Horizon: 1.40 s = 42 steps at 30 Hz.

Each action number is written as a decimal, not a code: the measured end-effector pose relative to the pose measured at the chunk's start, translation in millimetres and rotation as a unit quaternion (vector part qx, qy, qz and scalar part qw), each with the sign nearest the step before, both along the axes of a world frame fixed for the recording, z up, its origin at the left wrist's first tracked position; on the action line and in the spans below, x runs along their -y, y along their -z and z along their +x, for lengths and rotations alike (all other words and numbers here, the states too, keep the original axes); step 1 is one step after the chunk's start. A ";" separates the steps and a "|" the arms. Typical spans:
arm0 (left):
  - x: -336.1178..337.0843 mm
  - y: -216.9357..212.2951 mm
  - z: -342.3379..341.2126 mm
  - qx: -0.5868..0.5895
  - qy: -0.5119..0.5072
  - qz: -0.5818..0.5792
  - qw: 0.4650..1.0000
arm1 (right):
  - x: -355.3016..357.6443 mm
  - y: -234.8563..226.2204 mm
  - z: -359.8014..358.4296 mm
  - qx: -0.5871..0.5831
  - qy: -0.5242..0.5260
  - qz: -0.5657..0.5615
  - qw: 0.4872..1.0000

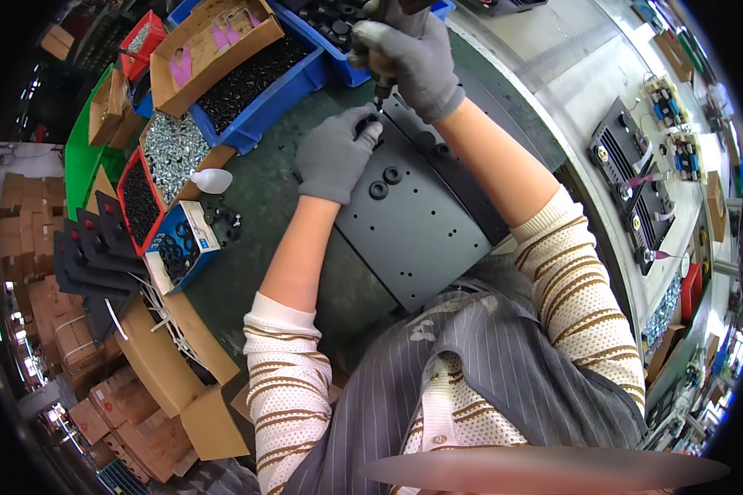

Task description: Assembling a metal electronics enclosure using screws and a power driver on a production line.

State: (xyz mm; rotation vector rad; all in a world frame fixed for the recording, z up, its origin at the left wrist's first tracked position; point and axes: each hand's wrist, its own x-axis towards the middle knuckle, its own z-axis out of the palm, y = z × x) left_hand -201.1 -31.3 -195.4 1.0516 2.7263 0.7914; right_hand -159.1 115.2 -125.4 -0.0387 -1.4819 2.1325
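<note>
A flat black metal panel [425, 235] with small holes lies on the dark green work surface in front of me. Around the dark body of a power screwdriver [384, 89] my gloved right hand [425, 70] is closed, over the panel's far end. The driver's bit points down beside the fingertips of my gloved left hand [334, 158]. Those fingers are pinched together at the panel's far left corner, on a small dark part I cannot make out. Two black rubber rings [378, 190] rest on the panel near my left hand.
Left of the panel stand a blue bin [305, 76] of black parts, an open cardboard box [210, 70], silver screws [173, 153], a red tray [139, 206] of black screws and a white squeeze bottle [212, 180]. A conveyor [570, 91] with assembled units runs along the right.
</note>
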 end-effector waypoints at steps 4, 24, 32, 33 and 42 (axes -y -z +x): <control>-2.3 4.3 0.9 -0.032 0.005 0.009 0.999 | 11.6 19.0 -17.3 0.032 0.027 0.075 0.996; 66.4 2.6 62.1 0.682 -0.183 0.436 0.558 | 6.7 34.7 -40.6 0.035 -0.117 0.169 0.978; 67.7 8.1 69.4 0.658 -0.113 0.503 0.550 | 10.5 5.3 -7.4 -0.074 -0.014 0.079 0.994; 69.8 6.1 68.5 0.675 -0.136 0.493 0.531 | 17.0 0.2 7.7 -0.071 0.003 -0.018 0.997; 62.8 -9.0 109.9 0.747 0.008 0.496 0.443 | 48.6 -19.1 104.7 -0.227 -0.177 -0.234 0.928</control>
